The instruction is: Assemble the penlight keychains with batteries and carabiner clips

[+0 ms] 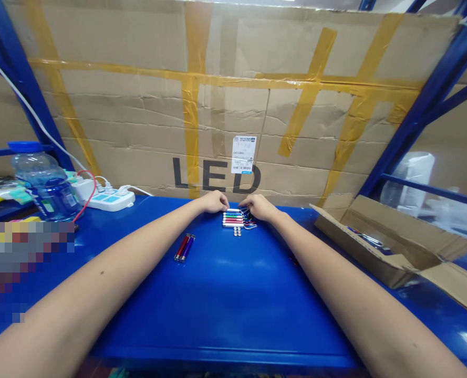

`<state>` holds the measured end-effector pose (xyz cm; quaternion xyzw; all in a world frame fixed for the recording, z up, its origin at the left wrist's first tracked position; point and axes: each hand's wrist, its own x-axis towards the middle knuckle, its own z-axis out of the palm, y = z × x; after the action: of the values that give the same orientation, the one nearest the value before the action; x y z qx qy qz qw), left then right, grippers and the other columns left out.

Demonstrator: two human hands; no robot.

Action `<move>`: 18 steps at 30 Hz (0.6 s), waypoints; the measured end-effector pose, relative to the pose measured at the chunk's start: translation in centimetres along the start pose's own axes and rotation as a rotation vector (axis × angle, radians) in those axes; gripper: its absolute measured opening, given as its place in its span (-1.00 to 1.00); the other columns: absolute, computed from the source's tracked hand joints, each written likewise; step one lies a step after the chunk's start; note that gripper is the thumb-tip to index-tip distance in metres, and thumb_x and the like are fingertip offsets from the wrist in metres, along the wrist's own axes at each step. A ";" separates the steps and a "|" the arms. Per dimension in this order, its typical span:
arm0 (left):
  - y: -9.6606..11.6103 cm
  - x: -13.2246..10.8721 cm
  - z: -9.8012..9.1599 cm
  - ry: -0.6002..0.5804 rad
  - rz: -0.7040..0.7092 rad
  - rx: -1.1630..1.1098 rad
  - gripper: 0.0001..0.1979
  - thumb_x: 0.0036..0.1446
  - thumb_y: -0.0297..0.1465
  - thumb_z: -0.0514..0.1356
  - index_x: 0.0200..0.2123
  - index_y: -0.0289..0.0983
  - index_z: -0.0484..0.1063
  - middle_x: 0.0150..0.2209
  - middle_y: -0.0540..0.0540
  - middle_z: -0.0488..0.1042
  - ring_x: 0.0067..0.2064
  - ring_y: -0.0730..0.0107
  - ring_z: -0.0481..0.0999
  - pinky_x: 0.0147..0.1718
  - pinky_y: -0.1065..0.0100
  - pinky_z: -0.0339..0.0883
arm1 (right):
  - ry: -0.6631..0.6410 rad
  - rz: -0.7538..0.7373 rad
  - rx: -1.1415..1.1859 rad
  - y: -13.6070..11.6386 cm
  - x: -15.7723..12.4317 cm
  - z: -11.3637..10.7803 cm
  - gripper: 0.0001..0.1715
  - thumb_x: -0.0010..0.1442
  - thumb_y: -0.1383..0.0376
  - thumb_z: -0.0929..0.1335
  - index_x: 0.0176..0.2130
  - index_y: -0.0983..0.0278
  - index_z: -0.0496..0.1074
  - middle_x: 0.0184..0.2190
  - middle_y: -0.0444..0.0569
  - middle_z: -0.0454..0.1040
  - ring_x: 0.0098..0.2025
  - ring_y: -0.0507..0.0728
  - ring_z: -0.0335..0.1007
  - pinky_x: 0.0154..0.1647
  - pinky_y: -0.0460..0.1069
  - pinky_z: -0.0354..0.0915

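Note:
A row of slim coloured metal tubes, which look like small penlights, lies side by side on the blue table. Dark cord loops trail from their right ends. At the far left end of the row is my left hand, its fingers curled together beside the farthest silver tube. My right hand is bent over the cords at the other end, its index finger pointing inward. Whatever either hand pinches is too small to make out. Several small silver discs sit just in front of the row.
Red and purple tubes lie apart, nearer me. An open cardboard box with tubes inside stands at right. A power strip and a blue-capped bottle are at left. A large taped carton walls off the back.

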<state>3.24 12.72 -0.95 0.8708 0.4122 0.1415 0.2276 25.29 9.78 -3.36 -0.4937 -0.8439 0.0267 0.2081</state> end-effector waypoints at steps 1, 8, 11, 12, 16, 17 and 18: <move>0.1 0.0 0.0 -0.010 -0.004 0.004 -0.79 0.00 -0.44 0.23 -0.28 -0.29 0.62 -0.21 -0.15 0.63 -0.19 0.26 0.54 -0.21 0.36 0.32 | 0.000 0.003 0.013 -0.1 -0.1 0.0 -0.30 -0.08 0.67 0.19 -0.10 0.29 0.63 -0.11 0.01 0.62 -0.04 0.18 0.52 0.01 -0.03 0.33; 0.3 0.0 0.0 -0.049 -0.009 -0.021 -0.76 -0.05 -0.46 0.23 -0.28 -0.30 0.62 -0.21 -0.15 0.64 -0.19 0.24 0.54 -0.22 0.36 0.33 | 0.010 0.052 0.110 -0.2 -0.5 0.0 -0.32 -0.09 0.66 0.18 -0.14 0.28 0.64 -0.14 -0.03 0.63 -0.06 0.13 0.53 0.02 -0.06 0.35; 0.4 0.1 0.0 -0.063 -0.003 -0.036 -0.77 -0.09 -0.46 0.24 -0.31 -0.28 0.62 -0.23 -0.13 0.64 -0.19 0.25 0.54 -0.22 0.37 0.33 | 0.003 0.084 0.138 -0.5 -0.8 -0.1 -0.30 -0.12 0.67 0.17 -0.16 0.27 0.64 -0.13 -0.04 0.63 -0.05 0.14 0.52 0.01 -0.06 0.35; 0.5 0.1 0.0 -0.066 -0.007 -0.039 -0.78 -0.11 -0.46 0.24 -0.32 -0.27 0.62 -0.24 -0.12 0.64 -0.20 0.25 0.54 -0.22 0.37 0.33 | 0.001 0.091 0.150 -0.6 -0.9 -0.1 -0.29 -0.12 0.67 0.17 -0.16 0.27 0.64 -0.13 -0.03 0.63 -0.05 0.14 0.52 0.01 -0.06 0.35; 0.7 0.1 0.0 -0.073 -0.034 -0.030 -0.77 -0.12 -0.47 0.22 -0.33 -0.28 0.61 -0.25 -0.12 0.64 -0.22 0.25 0.54 -0.23 0.36 0.34 | 0.005 0.114 0.212 -0.7 -1.3 -0.2 -0.30 -0.13 0.67 0.16 -0.16 0.29 0.64 -0.13 -0.01 0.63 -0.04 0.15 0.52 0.04 -0.03 0.34; 0.7 0.1 0.0 -0.075 -0.037 -0.031 -0.77 -0.12 -0.47 0.22 -0.34 -0.28 0.61 -0.25 -0.12 0.64 -0.22 0.25 0.54 -0.23 0.35 0.34 | 0.006 0.121 0.225 -0.7 -1.3 -0.2 -0.30 -0.13 0.66 0.16 -0.16 0.30 0.64 -0.13 -0.01 0.63 -0.04 0.15 0.52 0.05 -0.03 0.34; 0.7 0.1 0.0 -0.075 -0.037 -0.035 -0.77 -0.13 -0.47 0.21 -0.34 -0.27 0.61 -0.25 -0.12 0.64 -0.22 0.25 0.54 -0.22 0.35 0.35 | 0.009 0.130 0.236 -0.6 -1.3 -0.2 -0.30 -0.13 0.67 0.16 -0.16 0.29 0.64 -0.13 -0.01 0.63 -0.03 0.15 0.52 0.06 -0.02 0.34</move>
<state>3.77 12.42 -0.55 0.8636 0.4169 0.1115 0.2607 25.39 8.30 -3.49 -0.5195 -0.8003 0.1370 0.2662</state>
